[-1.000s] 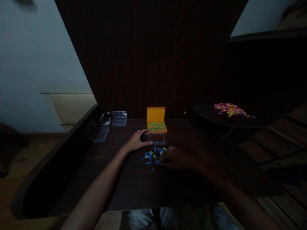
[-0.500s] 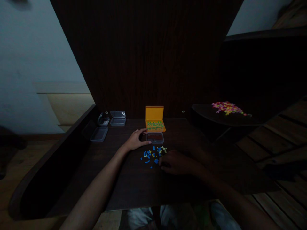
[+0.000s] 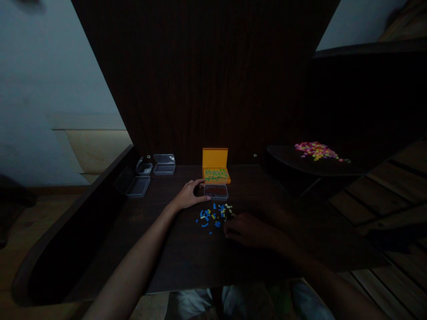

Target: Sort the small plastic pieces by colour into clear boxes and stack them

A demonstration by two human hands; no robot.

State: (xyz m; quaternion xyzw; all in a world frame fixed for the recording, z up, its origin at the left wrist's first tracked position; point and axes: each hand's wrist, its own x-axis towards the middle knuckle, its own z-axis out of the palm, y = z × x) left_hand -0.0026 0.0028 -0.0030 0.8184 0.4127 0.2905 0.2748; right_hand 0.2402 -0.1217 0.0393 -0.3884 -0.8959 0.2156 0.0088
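Observation:
A clear plastic box (image 3: 227, 195) with dark reddish-brown pieces inside stands at the middle of the dark table. My left hand (image 3: 187, 195) spans its left side, thumb at the near edge and fingers at the far corner, gripping it. Loose blue, yellow and pale small building bricks (image 3: 207, 215) lie scattered just in front of the box. At their right side is my right hand (image 3: 245, 229), in deep shadow. Its fingers are curled together low over the tabletop, and whatever they hold is hidden. Behind the clear box stands an open yellow case (image 3: 215, 157) holding green pieces.
Several clear boxes stand at the back left, among them an open one (image 3: 164, 169) and a shallow one (image 3: 138, 186). A pile of pink, yellow and orange pieces (image 3: 316, 150) lies on a side shelf (image 3: 283, 155) at right. A tall dark panel (image 3: 213, 80) rises behind the table.
My right hand has shifted slightly right, uncovering a few pale and blue bricks. My left hand stays at the clear box.

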